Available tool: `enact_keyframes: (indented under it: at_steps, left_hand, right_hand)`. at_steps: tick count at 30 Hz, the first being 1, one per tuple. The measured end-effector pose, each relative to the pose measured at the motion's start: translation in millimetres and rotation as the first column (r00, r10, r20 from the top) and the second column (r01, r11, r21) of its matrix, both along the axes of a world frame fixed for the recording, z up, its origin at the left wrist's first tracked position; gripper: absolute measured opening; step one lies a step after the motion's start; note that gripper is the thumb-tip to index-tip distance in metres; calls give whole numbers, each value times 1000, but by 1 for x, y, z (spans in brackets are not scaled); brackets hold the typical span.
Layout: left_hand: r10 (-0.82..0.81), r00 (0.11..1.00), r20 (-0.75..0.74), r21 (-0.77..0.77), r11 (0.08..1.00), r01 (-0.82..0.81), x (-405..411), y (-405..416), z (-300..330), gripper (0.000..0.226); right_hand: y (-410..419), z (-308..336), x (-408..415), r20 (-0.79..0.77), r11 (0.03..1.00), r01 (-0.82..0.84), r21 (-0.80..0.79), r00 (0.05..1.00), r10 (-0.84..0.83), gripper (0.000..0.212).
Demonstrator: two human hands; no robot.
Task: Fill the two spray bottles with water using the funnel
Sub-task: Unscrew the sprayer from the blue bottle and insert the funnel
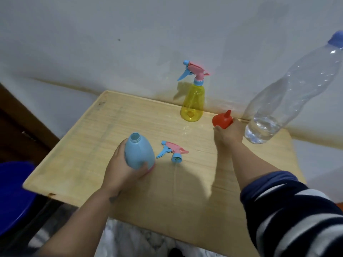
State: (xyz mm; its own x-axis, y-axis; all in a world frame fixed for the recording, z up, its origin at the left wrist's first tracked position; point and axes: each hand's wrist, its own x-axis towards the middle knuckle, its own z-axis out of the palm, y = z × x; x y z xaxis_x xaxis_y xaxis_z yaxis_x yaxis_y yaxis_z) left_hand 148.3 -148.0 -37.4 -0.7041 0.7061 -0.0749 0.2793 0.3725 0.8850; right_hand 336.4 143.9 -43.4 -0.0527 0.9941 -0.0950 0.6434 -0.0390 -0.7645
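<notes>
My left hand [120,169] grips the blue spray bottle [139,151] around its lower body; the bottle stands on the wooden table [92,145] with its neck open. Its pink and blue spray head [173,152] lies on the table just to the right of it. My right hand [227,134] holds the red funnel [222,120], spout pointing up, near the table's far edge. A yellow spray bottle [193,102] with its spray head on stands at the back by the wall. A large clear water bottle [289,93] with a blue cap stands at the right, with a little water at its bottom.
The table stands against a pale wall [130,43]. A dark blue round object [13,197] is at the lower left beside the table. Dark wooden furniture [20,130] is at the far left. A patterned floor shows below the table's front edge.
</notes>
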Motion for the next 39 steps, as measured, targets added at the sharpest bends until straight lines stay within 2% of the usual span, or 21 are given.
enact_keyframes:
  at_steps: [3,8,16,25,30,33,36,39]
  left_hand:
    - [-10,1000,2,-6,1000,10,2,3,3,86]
    - [8,999,-41,-32,999,-10,6,7,7,81]
    - [6,996,-86,-62,998,-12,5,5,5,78]
    - [-78,991,-112,-77,995,69,-3,1,7,82]
    - [-193,974,-120,-86,979,183,-19,-2,8,79]
    - [-261,960,-106,-86,964,252,-29,-2,8,79]
    - [-315,946,-83,-74,948,309,-35,-1,8,79]
    - [-350,934,-70,-63,936,346,-41,-2,7,78]
  right_hand:
    - [11,-8,-3,76,999,-2,34,997,0,73]
    - [16,-12,-5,107,998,4,66,994,-11,74]
    - [-4,8,-1,-23,996,-40,82,999,42,77]
    - [-78,53,-14,-340,986,-120,114,928,152,60]
    - [-126,82,-31,-342,960,-223,170,900,269,57]
    - [-153,105,-43,-321,940,-292,179,885,336,69]
    - [-179,128,-54,-315,943,-285,170,892,326,79]
    - [-199,141,-64,-284,941,-272,200,904,321,76]
